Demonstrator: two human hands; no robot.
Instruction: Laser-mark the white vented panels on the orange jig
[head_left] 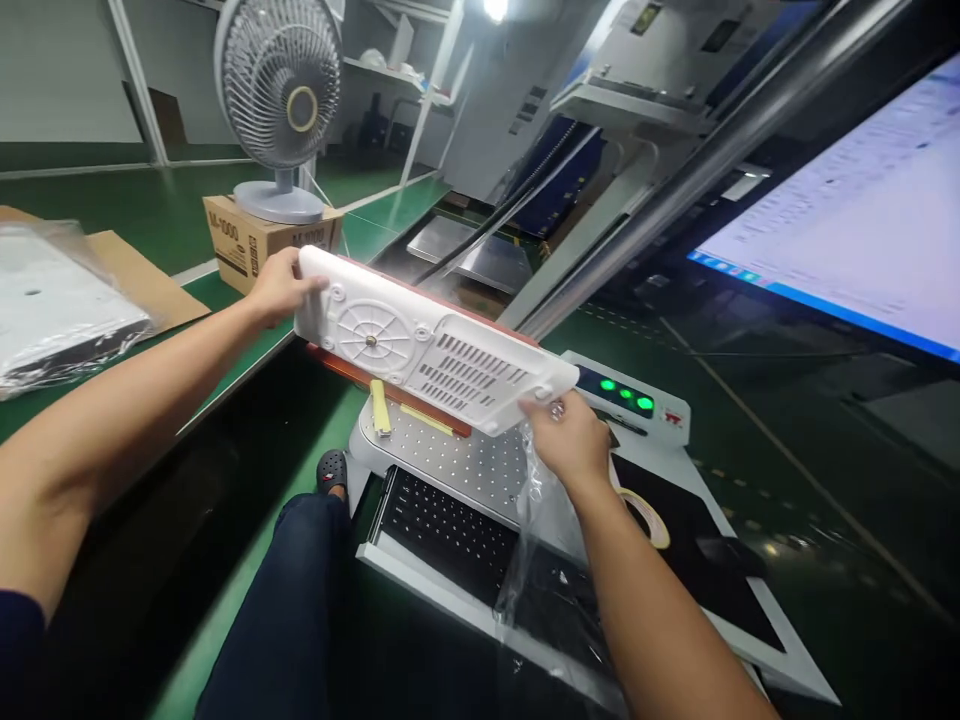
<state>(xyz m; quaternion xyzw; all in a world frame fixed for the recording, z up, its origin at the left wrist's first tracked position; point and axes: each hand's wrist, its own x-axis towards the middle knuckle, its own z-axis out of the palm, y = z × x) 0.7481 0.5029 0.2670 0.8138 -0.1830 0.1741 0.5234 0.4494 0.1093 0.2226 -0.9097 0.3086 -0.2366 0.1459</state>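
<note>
Between my two hands is a white molded plastic panel (431,355) with a round ribbed section and rows of slots, held tilted above a machine. My left hand (281,287) grips its far left end, thumb on the near face. At the right end, my right hand (568,437) pinches the panel's lower corner. A see-through plastic bag (534,500) hangs down by the right hand; whether the fingers hold it as well, I cannot tell. Beneath the panel lies a perforated metal plate (480,468), with a yellow strip-like object (381,408) and a reddish-orange fixture (345,372) on it.
A keyboard (446,525) sits on a pull-out tray, with a tape roll (646,517) to its right. Green lights glow on a control panel (626,393). A monitor (847,220) and slanted metal pole (697,150) stand right. A fan (281,90) tops a cardboard box (247,245); a bagged white panel (60,300) lies left.
</note>
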